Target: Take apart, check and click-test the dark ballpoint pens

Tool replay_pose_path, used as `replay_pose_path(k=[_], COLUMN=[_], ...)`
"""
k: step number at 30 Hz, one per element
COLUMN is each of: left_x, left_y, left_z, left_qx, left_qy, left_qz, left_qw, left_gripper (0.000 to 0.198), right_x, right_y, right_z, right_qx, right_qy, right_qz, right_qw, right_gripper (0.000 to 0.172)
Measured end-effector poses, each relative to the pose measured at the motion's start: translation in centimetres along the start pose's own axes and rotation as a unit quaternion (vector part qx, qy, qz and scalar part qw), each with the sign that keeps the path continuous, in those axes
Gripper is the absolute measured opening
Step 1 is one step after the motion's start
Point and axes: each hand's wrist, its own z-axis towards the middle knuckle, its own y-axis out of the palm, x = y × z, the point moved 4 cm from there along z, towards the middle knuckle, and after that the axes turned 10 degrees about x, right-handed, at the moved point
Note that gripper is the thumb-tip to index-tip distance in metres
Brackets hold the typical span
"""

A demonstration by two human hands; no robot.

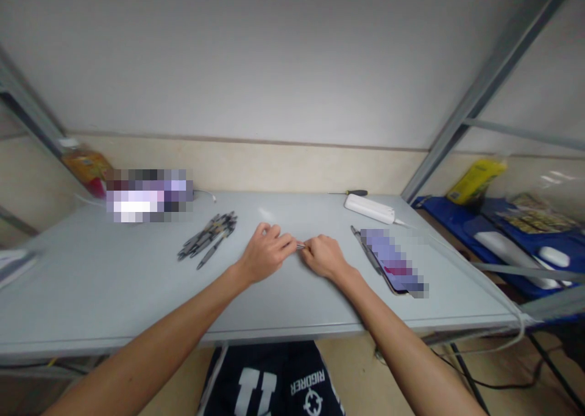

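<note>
My left hand (269, 253) and my right hand (323, 255) meet above the middle of the table, both closed on one pen (300, 245). Only a short, shiny stretch of it shows between the fingers; the rest is hidden. To the left of my left hand lies a pile of grey and black pens (208, 236), with one pen (214, 253) slightly apart at its near side. Right of my right hand, another grey pen (365, 250) rests alongside a phone (390, 264) whose screen is blurred out.
A white power strip (369, 209) with a cable and a screwdriver (357, 192) lie at the back right. At the back left are a blurred-out object (148, 197) and an orange bottle (86, 163). A metal frame post (429, 145) rises at the right. The table's front edge (292, 332) is near me.
</note>
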Motion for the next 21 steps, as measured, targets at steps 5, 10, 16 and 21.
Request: replay_pose_path(k=[5, 10, 16, 21], left_x=[-0.3, -1.1, -2.4, -2.9], left_y=[0.3, 1.1, 1.7, 1.9], left_z=[0.1, -0.1, -0.6, -0.8], left_qx=[0.000, -0.026, -0.052, -0.053], left_qy=[-0.021, -0.087, -0.161, -0.156], left_qz=[0.009, -0.032, -0.095, -0.160], left_qw=[1.000, 0.995, 0.981, 0.973], left_gripper=[0.018, 0.025, 0.024, 0.024], right_x=[0.3, 0.1, -0.4, -0.5], right_y=[0.0, -1.1, -1.4, -0.2], right_z=[0.1, -0.2, -0.3, -0.1], right_qx=[0.015, 0.104, 0.123, 0.076], right_qy=[-0.001, -0.019, -0.066, -0.064], right_qz=[0.032, 0.055, 0.034, 0.057], right_qw=[0.999, 0.993, 0.990, 0.993], right_gripper=[0.034, 0.028, 0.041, 0.039])
